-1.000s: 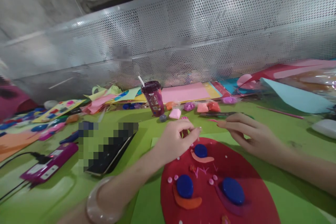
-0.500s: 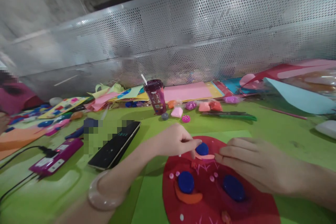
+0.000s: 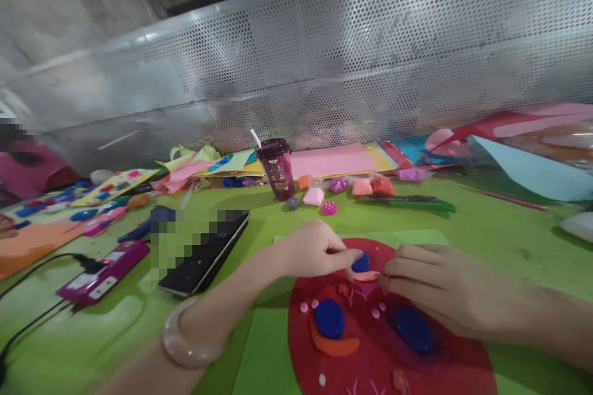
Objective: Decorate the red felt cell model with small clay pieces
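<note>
A red paper circle [image 3: 370, 349] lies on green paper [image 3: 262, 345] before me, decorated with shaped clay. A short pink clay strip [image 3: 365, 276] curves beneath the top blue clay disc [image 3: 361, 262]. At the strip's left end my left hand [image 3: 319, 251] is closed, its index fingertip over the blue disc. My right hand [image 3: 430, 284] holds its fingers pressed together at the right end. Below are another blue disc [image 3: 329, 318] with an orange clay crescent [image 3: 336, 347] under it, and a third blue disc [image 3: 416, 329]. Small pink dots and thin pink lines lie between them.
A phone [image 3: 206, 256] and a purple power strip [image 3: 102, 276] with cables lie left. Behind the circle stand a purple cup [image 3: 277, 173] with a straw, bagged clay [image 3: 373, 186] and green-handled scissors [image 3: 412, 202]. A person [image 3: 32, 157] sits far left.
The left hand has shifted slightly right along the pink strip, covering more of its left end and the blue disc. The right hand has barely moved.
</note>
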`<action>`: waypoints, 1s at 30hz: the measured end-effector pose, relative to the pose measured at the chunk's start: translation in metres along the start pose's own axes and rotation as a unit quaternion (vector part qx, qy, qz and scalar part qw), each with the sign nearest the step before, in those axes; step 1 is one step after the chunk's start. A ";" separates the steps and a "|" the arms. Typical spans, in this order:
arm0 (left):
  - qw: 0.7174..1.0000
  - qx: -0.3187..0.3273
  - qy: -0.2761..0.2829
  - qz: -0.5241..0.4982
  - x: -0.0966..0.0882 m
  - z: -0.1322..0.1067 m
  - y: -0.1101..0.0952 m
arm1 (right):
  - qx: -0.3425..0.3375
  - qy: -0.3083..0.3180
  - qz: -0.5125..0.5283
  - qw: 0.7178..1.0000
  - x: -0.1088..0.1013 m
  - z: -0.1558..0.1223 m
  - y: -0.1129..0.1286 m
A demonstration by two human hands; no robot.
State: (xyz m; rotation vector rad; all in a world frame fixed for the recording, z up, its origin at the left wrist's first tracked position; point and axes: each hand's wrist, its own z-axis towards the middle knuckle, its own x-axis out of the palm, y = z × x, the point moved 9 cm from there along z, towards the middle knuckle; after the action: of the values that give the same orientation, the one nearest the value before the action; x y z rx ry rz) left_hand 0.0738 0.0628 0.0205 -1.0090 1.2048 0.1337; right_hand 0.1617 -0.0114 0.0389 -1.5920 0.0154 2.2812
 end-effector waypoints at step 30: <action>0.999 0.015 -0.001 -0.030 -0.004 -0.001 0.000 | 0.007 -0.072 -0.012 0.997 -0.011 0.001 -0.005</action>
State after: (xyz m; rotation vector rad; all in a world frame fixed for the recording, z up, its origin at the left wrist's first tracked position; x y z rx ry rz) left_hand 0.0713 0.0634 0.0239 -1.0179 1.1695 0.0692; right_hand 0.1658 -0.0098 0.0499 -1.4106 -0.0246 2.3652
